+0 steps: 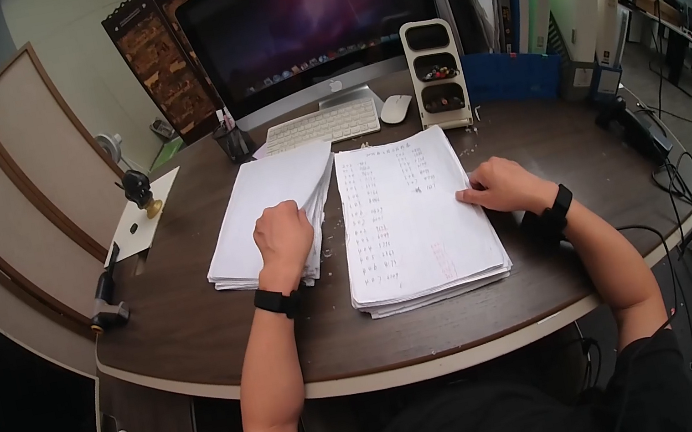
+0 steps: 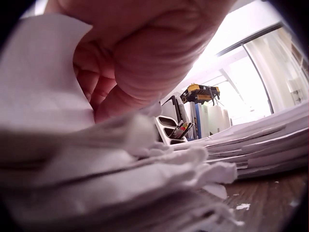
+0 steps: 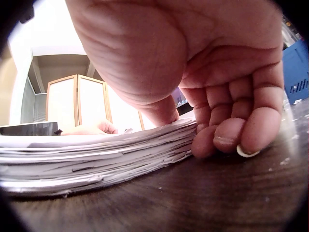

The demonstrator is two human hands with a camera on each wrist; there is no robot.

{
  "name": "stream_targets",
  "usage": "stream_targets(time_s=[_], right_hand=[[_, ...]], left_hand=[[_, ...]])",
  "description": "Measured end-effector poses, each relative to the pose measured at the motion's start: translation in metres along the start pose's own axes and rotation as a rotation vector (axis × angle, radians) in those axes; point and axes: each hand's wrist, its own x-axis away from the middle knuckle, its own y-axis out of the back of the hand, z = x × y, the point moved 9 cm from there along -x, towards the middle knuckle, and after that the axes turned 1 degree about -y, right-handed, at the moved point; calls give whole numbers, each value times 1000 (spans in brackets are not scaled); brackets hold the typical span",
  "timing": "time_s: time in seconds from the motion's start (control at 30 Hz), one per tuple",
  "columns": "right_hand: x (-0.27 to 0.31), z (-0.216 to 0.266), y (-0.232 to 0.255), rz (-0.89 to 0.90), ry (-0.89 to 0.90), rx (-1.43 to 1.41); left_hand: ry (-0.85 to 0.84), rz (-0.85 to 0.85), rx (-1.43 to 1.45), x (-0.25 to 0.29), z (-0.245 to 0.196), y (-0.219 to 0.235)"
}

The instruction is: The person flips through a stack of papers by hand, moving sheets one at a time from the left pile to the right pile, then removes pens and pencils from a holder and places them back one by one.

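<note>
Apparently, the left hand (image 1: 283,238) pinched a sheet (image 2: 43,72) on the left paper stack (image 1: 275,182), left of centre, while the right hand (image 1: 509,184) gripped the central right stack (image 1: 413,227), whose loose, probably weighty bulk likely suited holding both edges.

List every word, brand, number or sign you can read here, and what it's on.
No word or number reads surely.
Monitor: apple logo.
Right stack: handwritten number columns, red marks; too small to read.
Keyboard: key legends too small.
Binders: any labels too small or blurred.
</note>
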Motion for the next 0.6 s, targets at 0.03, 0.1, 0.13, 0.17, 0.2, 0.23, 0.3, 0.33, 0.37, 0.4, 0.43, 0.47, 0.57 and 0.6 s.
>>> stream_targets(time_s=[0.03, 0.1, 0.13, 0.17, 0.2, 0.23, 0.3, 0.33, 0.37, 0.4, 0.43, 0.47, 0.57, 0.6], right_hand=[[0, 0, 1, -7, 2, -4], [-1, 0, 0, -7, 6, 4], [-1, -1, -1, -7, 10, 12], [-1, -1, -1, -4, 8, 11], [-1, 0, 0, -2, 5, 0], [-1, 0, 0, -2, 2, -11], [-1, -1, -1, 2, -5, -7], [-2, -2, -1, 6, -10, -3], [-2, -2, -1, 3, -11, -6], [-2, -1, -1, 1, -2, 0], [-1, -1, -1, 0, 6, 6], [0, 0, 0, 0, 3, 3], [1, 2, 1, 14, -1, 7], [1, 2, 1, 12, 2, 12]], left_hand=[[11, 3, 0, 0, 1, 0], [4, 4, -6, -2, 3, -2], [-3, 6, -13, -2, 4, -3], [-3, 9, -12, -2, 4, -3], [-7, -1, -2, -2, 5, -2], [-11, -12, 7, -2, 5, 0], [-12, -44, -36, -2, 5, 6], [-14, -77, -79, -3, 3, 13], [-17, -78, -81, -4, 1, 17], [-4, -123, -124, -5, 1, 27], [10, -168, -166, -4, -1, 37], [7, -165, -167, -3, -4, 42], [-313, -630, 76, 17, -33, 89], [-313, -630, 75, 17, -35, 88]])
